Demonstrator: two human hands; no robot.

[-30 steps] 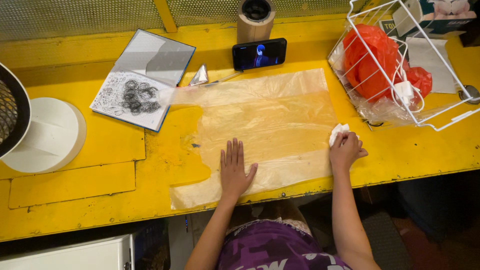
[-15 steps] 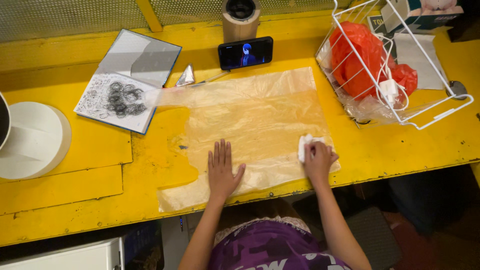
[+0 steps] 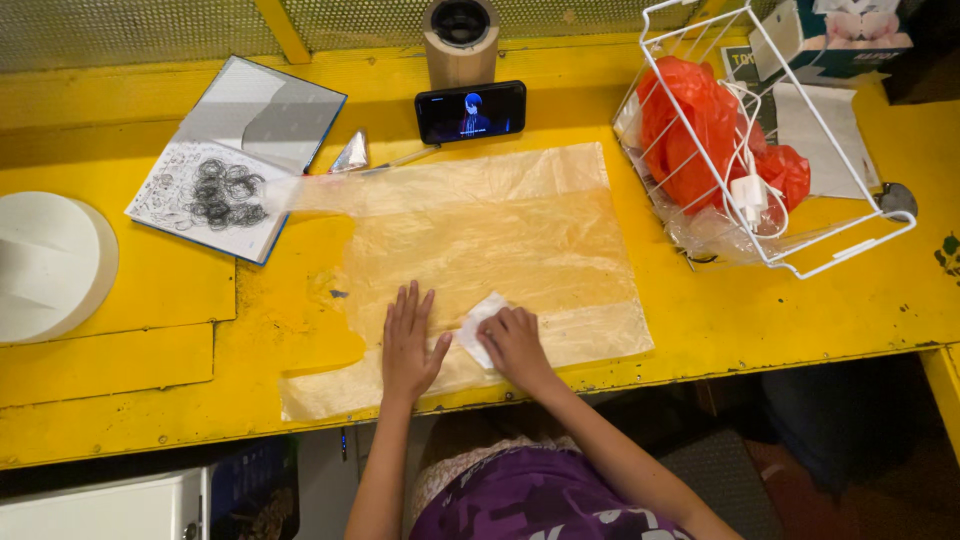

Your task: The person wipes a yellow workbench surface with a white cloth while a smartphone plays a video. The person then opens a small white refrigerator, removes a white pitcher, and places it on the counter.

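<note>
A clear plastic sheet (image 3: 480, 250) lies spread flat on the yellow table (image 3: 150, 290). My left hand (image 3: 408, 342) presses flat on the sheet's near edge, fingers spread. My right hand (image 3: 516, 346) sits just to its right, fingers closed on a small white cloth (image 3: 478, 326) that rests against the sheet.
A phone (image 3: 470, 111) with a lit screen leans against a cardboard tube (image 3: 459, 38) at the back. An open notebook (image 3: 235, 155) with black rubber bands lies at the left, a white round lid (image 3: 45, 265) further left. A white wire basket (image 3: 760, 130) with red bags stands at the right.
My right hand has slid the white cloth leftward across the sheet from its right edge to beside my left hand. The left hand stays pressed on the sheet.
</note>
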